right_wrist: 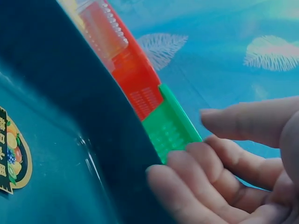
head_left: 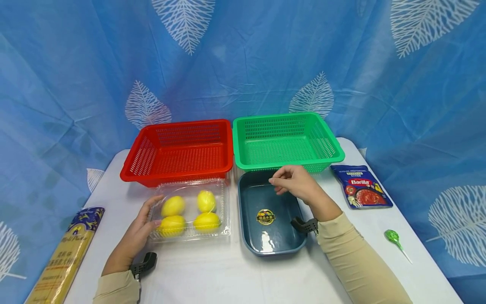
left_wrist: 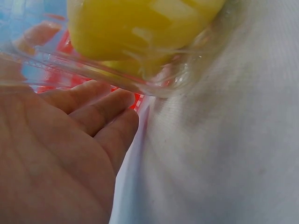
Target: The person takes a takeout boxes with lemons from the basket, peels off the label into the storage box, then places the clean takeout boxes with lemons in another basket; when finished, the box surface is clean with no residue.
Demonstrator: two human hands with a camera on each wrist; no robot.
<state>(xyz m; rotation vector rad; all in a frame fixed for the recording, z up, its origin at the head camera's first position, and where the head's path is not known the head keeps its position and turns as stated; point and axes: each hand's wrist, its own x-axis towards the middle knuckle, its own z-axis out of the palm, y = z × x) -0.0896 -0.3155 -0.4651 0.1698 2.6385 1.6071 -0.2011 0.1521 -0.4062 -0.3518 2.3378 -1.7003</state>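
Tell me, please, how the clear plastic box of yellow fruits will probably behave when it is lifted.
The clear box may flex, as its plastic looks thin. It could tip, since the rounded yellow fruits inside seem to have room to roll. Its glossy surface might be slippery for the left hand.

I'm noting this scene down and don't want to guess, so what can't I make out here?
Head view: the far right corner of the dark tray, hidden by the right hand.
Head view: the near end of the gold packet, cut off by the bottom edge.
Head view: fine print on the blue pouch, too small.
Right wrist view: part of the sticker, cut off by the left edge.
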